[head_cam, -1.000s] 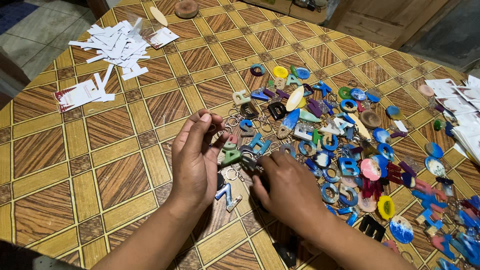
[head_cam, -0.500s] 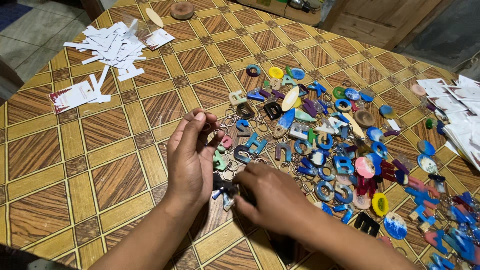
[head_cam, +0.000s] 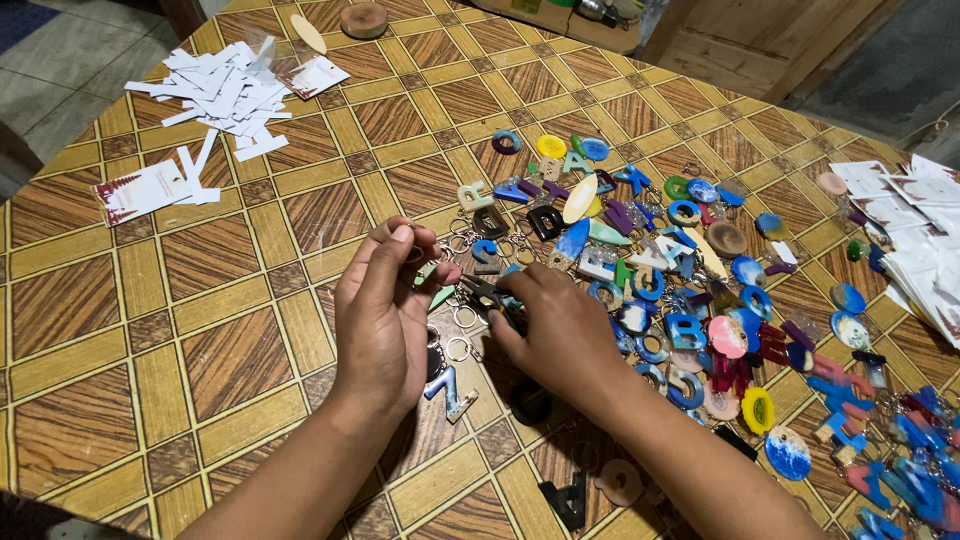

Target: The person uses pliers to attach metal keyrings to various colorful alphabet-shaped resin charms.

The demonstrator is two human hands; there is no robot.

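My left hand [head_cam: 385, 310] is raised over the table with thumb and fingers pinched on a small metal key ring [head_cam: 418, 252]. My right hand [head_cam: 555, 330] sits just to its right, fingers curled around small dark pliers [head_cam: 482, 293] whose tip points at the left hand. Below my left hand lies a letter-shaped resin keychain [head_cam: 447, 385] with loose rings [head_cam: 459, 348] beside it. A wide spread of coloured resin letters and round charms [head_cam: 680, 270] covers the table to the right of both hands.
A wooden parquet-pattern table [head_cam: 230, 330] carries everything. White paper strips [head_cam: 225, 90] and printed cards [head_cam: 140, 190] lie far left. More white cards [head_cam: 925, 240] are stacked at the right edge. A round wooden disc [head_cam: 362, 18] sits at the far edge.
Both hands have lifted from the pile and drawn together. My left hand now pinches a ring, and my right hand has brought the pliers up to it.
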